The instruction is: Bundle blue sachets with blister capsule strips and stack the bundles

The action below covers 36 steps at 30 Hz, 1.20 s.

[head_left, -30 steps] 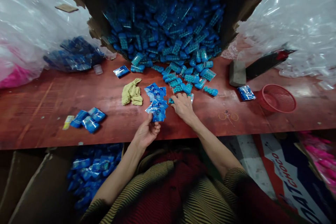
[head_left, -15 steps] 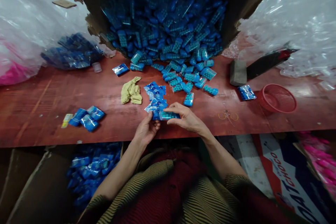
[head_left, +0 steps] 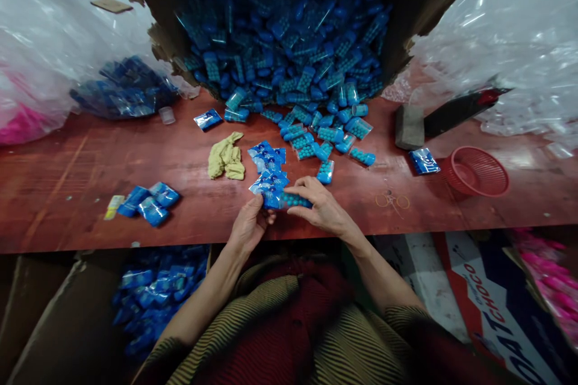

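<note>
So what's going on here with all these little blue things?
A person works at a red wooden table. Their left hand pinches a blue packet at the near end of a row of packets, while the right hand holds a clear tube of blue beads against it. More loose tubes spill from a torn cardboard box behind. A yellow cloth lies beside the row.
</note>
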### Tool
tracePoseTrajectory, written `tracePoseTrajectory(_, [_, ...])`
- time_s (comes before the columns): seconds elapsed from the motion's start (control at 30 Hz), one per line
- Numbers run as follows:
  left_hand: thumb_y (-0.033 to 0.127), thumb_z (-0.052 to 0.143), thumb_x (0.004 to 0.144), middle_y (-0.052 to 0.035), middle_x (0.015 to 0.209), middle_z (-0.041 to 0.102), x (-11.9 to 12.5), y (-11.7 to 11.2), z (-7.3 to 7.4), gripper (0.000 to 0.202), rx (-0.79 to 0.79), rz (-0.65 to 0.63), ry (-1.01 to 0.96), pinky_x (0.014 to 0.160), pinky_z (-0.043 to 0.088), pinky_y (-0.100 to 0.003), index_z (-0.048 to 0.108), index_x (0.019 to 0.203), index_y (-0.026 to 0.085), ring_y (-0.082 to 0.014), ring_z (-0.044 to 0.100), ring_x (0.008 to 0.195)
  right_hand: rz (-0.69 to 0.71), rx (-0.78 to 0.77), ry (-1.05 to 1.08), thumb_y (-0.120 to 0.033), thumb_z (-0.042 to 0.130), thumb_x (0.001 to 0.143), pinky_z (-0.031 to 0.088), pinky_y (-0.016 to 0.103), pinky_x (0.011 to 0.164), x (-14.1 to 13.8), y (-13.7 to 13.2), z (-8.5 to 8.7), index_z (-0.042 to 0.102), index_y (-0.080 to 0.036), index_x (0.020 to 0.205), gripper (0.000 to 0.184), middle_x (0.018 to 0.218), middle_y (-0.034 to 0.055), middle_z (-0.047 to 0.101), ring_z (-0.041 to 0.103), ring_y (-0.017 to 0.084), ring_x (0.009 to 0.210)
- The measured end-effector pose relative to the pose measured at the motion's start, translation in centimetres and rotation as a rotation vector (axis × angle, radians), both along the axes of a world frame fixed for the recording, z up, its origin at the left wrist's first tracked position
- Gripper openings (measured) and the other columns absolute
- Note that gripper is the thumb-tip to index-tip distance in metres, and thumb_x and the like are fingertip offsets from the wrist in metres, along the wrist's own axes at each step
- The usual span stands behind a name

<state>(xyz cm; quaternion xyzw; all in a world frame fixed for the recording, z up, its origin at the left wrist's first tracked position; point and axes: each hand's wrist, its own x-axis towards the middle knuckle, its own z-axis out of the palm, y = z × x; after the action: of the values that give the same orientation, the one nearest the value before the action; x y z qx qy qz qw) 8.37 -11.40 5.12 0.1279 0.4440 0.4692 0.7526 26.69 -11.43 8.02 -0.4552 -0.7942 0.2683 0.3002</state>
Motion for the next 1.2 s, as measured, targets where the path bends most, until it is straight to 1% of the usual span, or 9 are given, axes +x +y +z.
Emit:
tracePoseTrajectory(0.13, [0.04, 0.077, 0.062, -0.002, 0.057, 0.061, -0.2, 0.0, 0.0, 0.033, 0.085, -0.015, 0.061, 0.04, 0.043, -0.021, 0.06, 0.068, 0.012, -0.0114, 0.054, 0.047, -0.049, 0.047, 0.009, -0.034, 0.062, 0.082, 0.046, 0.038, 0.085, -0.5, -0.4, -0.3, 0.061, -0.018, 0.115, 0.036, 0.099, 0.0084, 0.054, 0.051, 0.021, 0.094])
tracePoseTrajectory(0.23, [0.038, 0.077, 0.062, -0.0018, 0.056, 0.062, -0.1, 0.0, 0.3, 0.032, 0.111, 0.008, 0.123, 0.041, 0.045, -0.021, 0.061, 0.067, 0.011, -0.0114, 0.055, 0.045, -0.079, 0.006, 0.137, -0.034, 0.062, 0.082, 0.047, 0.036, 0.086, -1.3, -0.9, -1.1, 0.061, -0.018, 0.113, 0.035, 0.099, 0.0076, 0.053, 0.053, 0.02, 0.095])
tracePoseTrajectory(0.33, [0.032, 0.075, 0.066, -0.002, 0.063, 0.066, 0.3, 0.0, 0.5, 0.025, 0.044, 0.034, 0.099, 0.046, 0.049, -0.022, 0.063, 0.075, 0.012, -0.0121, 0.059, 0.05, -0.179, 0.021, 0.179, -0.032, 0.058, 0.085, 0.048, 0.034, 0.087, -2.5, -1.4, -2.5, 0.06, -0.021, 0.115, 0.032, 0.104, 0.0083, 0.052, 0.054, 0.019, 0.099])
tracePoseTrajectory(0.43, [0.025, 0.072, 0.071, -0.0027, 0.073, 0.069, 0.8, 0.0, 0.2, 0.017, -0.062, 0.074, -0.017, 0.056, 0.053, -0.024, 0.063, 0.08, 0.013, -0.0125, 0.064, 0.06, -0.256, 0.067, 0.044, -0.028, 0.051, 0.088, 0.047, 0.036, 0.09, -3.9, -2.0, -3.9, 0.06, -0.022, 0.116, 0.03, 0.11, 0.0105, 0.052, 0.051, 0.022, 0.105])
tracePoseTrajectory(0.5, [0.02, 0.07, 0.072, -0.0015, 0.074, 0.07, 1.0, 0.0, -0.1, 0.012, -0.104, 0.117, -0.068, 0.056, 0.052, -0.021, 0.063, 0.079, 0.013, -0.0108, 0.063, 0.061, -0.271, 0.064, -0.012, -0.027, 0.049, 0.089, 0.046, 0.038, 0.092, -4.6, -2.3, -4.4, 0.06, -0.022, 0.117, 0.031, 0.112, 0.0117, 0.053, 0.05, 0.024, 0.106])
tracePoseTrajectory(0.63, [0.015, 0.069, 0.073, -0.0015, 0.074, 0.069, 0.8, 0.1, -0.3, 0.009, -0.1, 0.099, -0.082, 0.051, 0.048, -0.017, 0.064, 0.08, 0.013, -0.0093, 0.062, 0.06, -0.225, -0.015, 0.119, -0.027, 0.045, 0.09, 0.044, 0.038, 0.096, -5.0, -2.8, -4.2, 0.054, -0.019, 0.125, 0.037, 0.118, 0.0127, 0.05, 0.049, 0.023, 0.111])
tracePoseTrajectory(0.8, [0.013, 0.063, 0.078, -0.0041, 0.081, 0.071, 0.1, 0.3, 0.4, 0.011, -0.135, -0.011, -0.056, 0.065, 0.055, -0.027, 0.064, 0.088, 0.013, -0.0141, 0.066, 0.069, -0.207, -0.198, 0.451, -0.023, 0.045, 0.09, 0.043, 0.034, 0.099, -4.1, -2.6, -3.5, 0.051, -0.024, 0.125, 0.036, 0.118, 0.0074, 0.053, 0.053, 0.017, 0.112])
tracePoseTrajectory(1.03, [0.014, 0.064, 0.078, -0.0029, 0.068, 0.067, 0.5, 0.7, 0.5, 0.005, -0.184, 0.076, -0.078, 0.049, 0.047, -0.016, 0.062, 0.074, 0.011, -0.0087, 0.06, 0.055, -0.271, -0.014, 0.285, -0.024, 0.05, 0.088, 0.042, 0.042, 0.1, -6.0, -3.6, -4.5, 0.054, -0.024, 0.126, 0.038, 0.118, 0.0101, 0.058, 0.052, 0.023, 0.111])
tracePoseTrajectory(1.2, [0.016, 0.066, 0.076, -0.0035, 0.072, 0.068, -0.5, 0.8, -0.1, 0.006, -0.151, -0.056, -0.101, 0.048, 0.049, -0.019, 0.063, 0.079, 0.012, -0.0113, 0.062, 0.058, -0.196, -0.204, 0.475, -0.026, 0.06, 0.083, 0.044, 0.036, 0.097, -5.1, -2.9, -4.0, 0.06, -0.027, 0.119, 0.036, 0.114, 0.0061, 0.059, 0.055, 0.019, 0.108])
